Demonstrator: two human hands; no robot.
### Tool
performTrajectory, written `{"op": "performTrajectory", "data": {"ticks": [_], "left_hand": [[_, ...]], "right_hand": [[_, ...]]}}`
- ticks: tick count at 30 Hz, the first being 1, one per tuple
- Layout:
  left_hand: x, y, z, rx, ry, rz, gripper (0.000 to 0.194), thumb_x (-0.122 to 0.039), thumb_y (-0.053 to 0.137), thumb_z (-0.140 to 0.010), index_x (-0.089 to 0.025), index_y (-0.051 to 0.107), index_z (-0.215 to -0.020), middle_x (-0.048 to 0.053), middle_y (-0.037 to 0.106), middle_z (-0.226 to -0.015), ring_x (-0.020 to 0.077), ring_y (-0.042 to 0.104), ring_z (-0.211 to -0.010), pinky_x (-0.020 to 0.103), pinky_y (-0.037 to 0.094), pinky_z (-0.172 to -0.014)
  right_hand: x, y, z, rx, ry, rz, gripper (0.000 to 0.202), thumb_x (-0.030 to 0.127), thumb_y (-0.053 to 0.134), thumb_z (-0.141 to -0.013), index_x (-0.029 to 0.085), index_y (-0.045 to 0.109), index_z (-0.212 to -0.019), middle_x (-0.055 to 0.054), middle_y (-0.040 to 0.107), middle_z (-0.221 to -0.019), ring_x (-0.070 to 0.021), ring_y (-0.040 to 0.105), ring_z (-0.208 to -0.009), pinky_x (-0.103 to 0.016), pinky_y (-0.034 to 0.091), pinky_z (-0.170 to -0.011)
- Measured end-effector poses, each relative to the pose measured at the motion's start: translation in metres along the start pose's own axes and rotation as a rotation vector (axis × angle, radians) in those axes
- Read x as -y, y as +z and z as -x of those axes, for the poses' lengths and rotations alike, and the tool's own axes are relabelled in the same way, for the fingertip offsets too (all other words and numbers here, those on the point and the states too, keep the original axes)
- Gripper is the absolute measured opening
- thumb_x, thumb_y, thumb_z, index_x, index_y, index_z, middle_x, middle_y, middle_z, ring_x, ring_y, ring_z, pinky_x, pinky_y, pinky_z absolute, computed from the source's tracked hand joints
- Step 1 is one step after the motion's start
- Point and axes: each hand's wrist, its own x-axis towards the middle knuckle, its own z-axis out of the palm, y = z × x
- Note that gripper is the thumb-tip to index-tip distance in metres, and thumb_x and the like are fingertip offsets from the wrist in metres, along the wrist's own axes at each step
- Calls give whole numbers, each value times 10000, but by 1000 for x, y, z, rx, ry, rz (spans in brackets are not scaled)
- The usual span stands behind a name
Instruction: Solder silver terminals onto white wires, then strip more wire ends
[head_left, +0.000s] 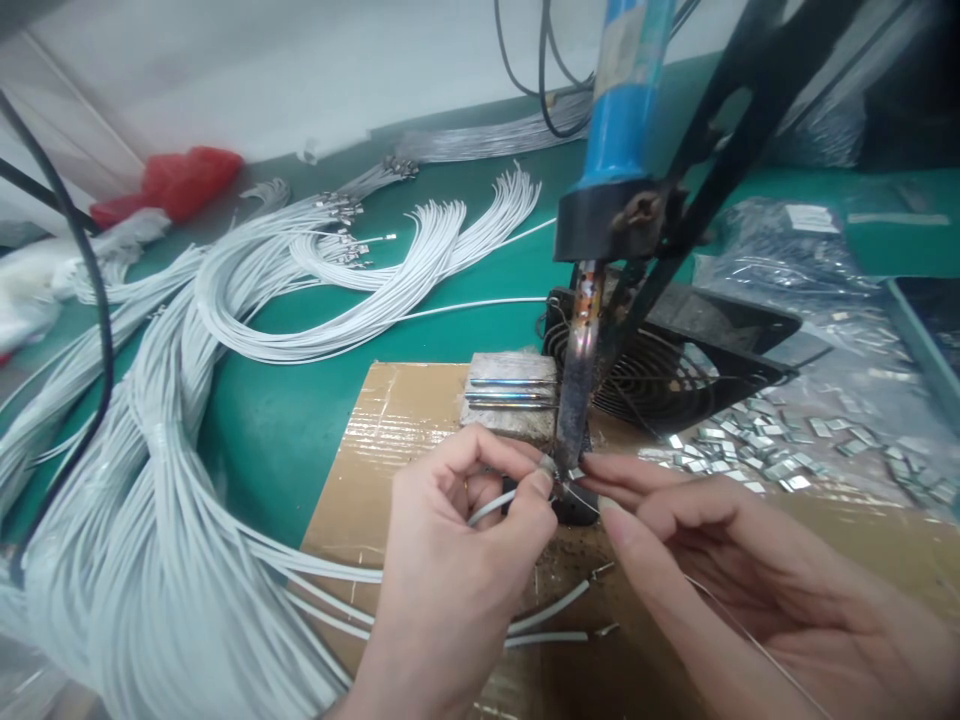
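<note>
My left hand [457, 560] is closed in a pinch on a white cable [491, 507], its end held up close to the tip of an upright soldering iron [576, 390]. Opposite it, my right hand [720, 540] pinches a thin solder wire [739, 625] that trails down across the palm. The wire's front end points at the iron's tip. A small shiny metal piece [576, 474] shows between the fingertips; which fingers touch it I cannot tell. Below the hands lie two more white cables [551, 638] with bare ends.
A black clamp [606, 220] on a dark arm carries the blue-handled iron. Behind it stands a fan [660, 370]. Left is a large bundle of white cables [161, 480]. Small metal tabs [750, 440] are scattered right. A metal block [510, 395] rests on cardboard [397, 420].
</note>
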Motion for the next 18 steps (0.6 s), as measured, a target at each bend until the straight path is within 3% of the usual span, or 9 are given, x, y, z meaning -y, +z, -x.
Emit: {"op": "performTrajectory", "data": {"ticks": [7, 13, 18], "left_hand": [[0, 1, -1, -10, 0, -10, 127, -190, 748, -665, -162, 642, -601, 31, 713, -724, 100, 557, -589, 165, 417, -491], [1, 0, 0, 6, -6, 4, 117, -189, 739, -661, -168, 639, -604, 28, 707, -722, 110, 570, -610, 161, 386, -471], [0, 2, 0, -6, 5, -17, 127, -195, 742, -660, -172, 637, -594, 26, 695, -704, 121, 580, -641, 165, 431, -516]], "right_hand": [[-1, -1, -1, 9, -9, 15, 167, 311, 796, -785, 265, 680, -673, -3, 796, -1015, -194, 783, -865, -240, 619, -899], [3, 3, -1, -40, 6, -4, 174, 293, 798, -758, 272, 680, -632, 43, 799, -954, -145, 778, -810, -152, 590, -863], [3, 4, -1, -44, 9, -5, 165, 314, 805, -756, 276, 686, -648, 41, 798, -962, -148, 777, -836, -150, 587, -861]]}}
